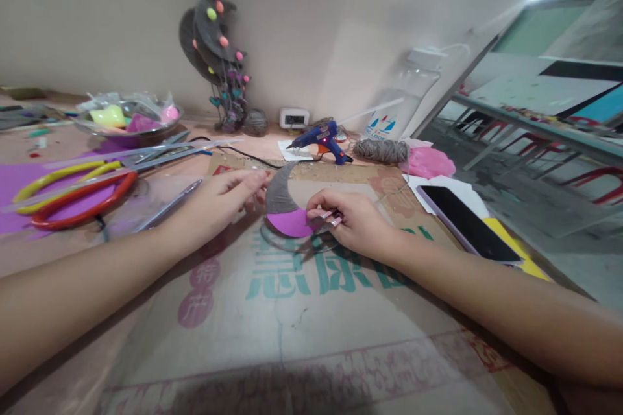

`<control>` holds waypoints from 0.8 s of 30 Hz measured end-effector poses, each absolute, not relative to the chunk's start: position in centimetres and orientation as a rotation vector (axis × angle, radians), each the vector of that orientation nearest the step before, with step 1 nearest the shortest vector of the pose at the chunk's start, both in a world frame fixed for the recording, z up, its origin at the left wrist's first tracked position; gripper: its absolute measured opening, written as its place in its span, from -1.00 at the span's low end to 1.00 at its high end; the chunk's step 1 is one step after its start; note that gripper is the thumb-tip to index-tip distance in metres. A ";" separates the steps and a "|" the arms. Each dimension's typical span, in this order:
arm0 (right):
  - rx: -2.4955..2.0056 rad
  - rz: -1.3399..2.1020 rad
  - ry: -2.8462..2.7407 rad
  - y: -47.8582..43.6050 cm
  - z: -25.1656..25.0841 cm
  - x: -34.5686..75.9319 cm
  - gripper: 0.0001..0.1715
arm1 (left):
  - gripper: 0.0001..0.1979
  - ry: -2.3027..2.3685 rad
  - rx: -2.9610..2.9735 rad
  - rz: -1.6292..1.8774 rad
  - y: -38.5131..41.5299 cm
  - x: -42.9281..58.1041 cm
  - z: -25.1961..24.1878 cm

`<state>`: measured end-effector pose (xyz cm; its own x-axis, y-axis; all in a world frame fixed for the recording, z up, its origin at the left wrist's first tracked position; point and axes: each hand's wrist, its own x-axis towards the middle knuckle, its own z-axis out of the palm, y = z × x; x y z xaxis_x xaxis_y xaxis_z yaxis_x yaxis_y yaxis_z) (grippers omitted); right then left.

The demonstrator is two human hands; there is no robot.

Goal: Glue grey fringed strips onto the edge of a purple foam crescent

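A crescent shape (288, 222) stands out over the cardboard sheet (292, 311); its upper left part is wrapped in grey yarn and its lower part is bare purple. My left hand (241, 191) is at the crescent's left edge, fingers curled, and what lies between the fingertips is hidden. On the other side, my right hand (343, 217) pinches the crescent's right tip, with grey yarn near the fingers. A grey yarn strand runs from there toward the yarn skein (381, 150).
Behind the hands are a blue glue gun (321, 141), a white timer (294, 118) and a bottle (402, 97). Scissors (85, 198) and a bowl (129, 133) lie left. A phone (470, 224) rests right. A decorated grey moon (214, 39) is against the wall.
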<state>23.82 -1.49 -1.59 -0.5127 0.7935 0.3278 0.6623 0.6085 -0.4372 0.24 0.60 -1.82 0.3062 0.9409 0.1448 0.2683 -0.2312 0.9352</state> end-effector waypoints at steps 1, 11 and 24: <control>-1.150 0.350 -2.340 -1.5 -1.6 23.8 -0.85 | -0.69 1.106 1.747 0.923 0.5 0.1 -1.8; -1.045 0.087 -2.374 -2.1 -0.7 23.8 -0.63 | -0.68 1.058 1.752 0.778 0.1 0.5 -0.9; -0.923 -0.319 -2.532 -2.1 -0.5 22.9 -0.60 | -0.72 0.996 1.641 0.713 0.3 0.3 -1.3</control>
